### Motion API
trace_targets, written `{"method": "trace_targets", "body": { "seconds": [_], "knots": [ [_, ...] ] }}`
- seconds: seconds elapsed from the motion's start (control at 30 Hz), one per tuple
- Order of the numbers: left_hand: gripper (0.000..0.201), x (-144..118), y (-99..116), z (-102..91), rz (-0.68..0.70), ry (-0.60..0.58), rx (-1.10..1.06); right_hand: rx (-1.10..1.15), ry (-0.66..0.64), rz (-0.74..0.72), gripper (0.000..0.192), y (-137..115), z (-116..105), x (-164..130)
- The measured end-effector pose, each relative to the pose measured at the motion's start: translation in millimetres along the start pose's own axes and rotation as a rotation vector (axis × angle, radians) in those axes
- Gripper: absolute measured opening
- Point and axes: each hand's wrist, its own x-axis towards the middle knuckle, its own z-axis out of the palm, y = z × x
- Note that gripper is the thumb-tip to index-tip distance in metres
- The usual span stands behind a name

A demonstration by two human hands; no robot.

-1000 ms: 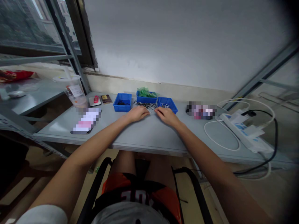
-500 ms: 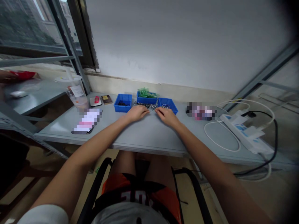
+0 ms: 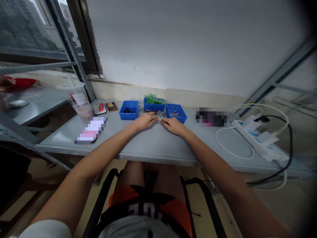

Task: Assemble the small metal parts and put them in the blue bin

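Observation:
My left hand (image 3: 146,121) and my right hand (image 3: 172,126) meet fingertip to fingertip over the table, both pinched closed. Between them shows a tiny pale, shiny piece, too small to name; my fingers hide most of it. Just beyond lies a heap of thin metal pieces (image 3: 155,113). Behind the heap a blue bin (image 3: 154,106) holds green plastic-looking pieces (image 3: 153,99). To the left is a blue bin (image 3: 128,116) with small dark parts. On the right, close to my right hand, another blue bin (image 3: 182,116) contains thin metal pieces.
On the left of the grey table (image 3: 156,145) are a phone (image 3: 91,130), a drink cup (image 3: 80,104), a small white dish (image 3: 99,109) and a dark packet (image 3: 112,106). To the right lie a blurred dark object (image 3: 213,118), a power strip (image 3: 260,140) and looping cables.
My right hand has shifted slightly left, bringing its fingertips closer to my left hand's. A small pale piece now shows between them. The view has tilted a little.

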Motion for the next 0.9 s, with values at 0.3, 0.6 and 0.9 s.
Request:
{"method": "trace_targets", "body": {
  "seconds": [0.3,0.6,0.9],
  "knots": [
    [0.032,0.2,3.6,-6.8,-0.057,0.008,0.038,0.009,0.117,0.007,0.026,4.3,-6.9,-1.8],
    [0.031,0.7,1.0,-2.2,-0.047,-0.107,0.027,0.056,0.222,-0.035,0.029,2.2,-4.8,-2.9],
    [0.03,1.1,3.0,-3.0,-0.035,-0.107,0.012,0.083,0.248,-0.056,0.03,-3.8,-6.9,-4.6]
  ]
}}
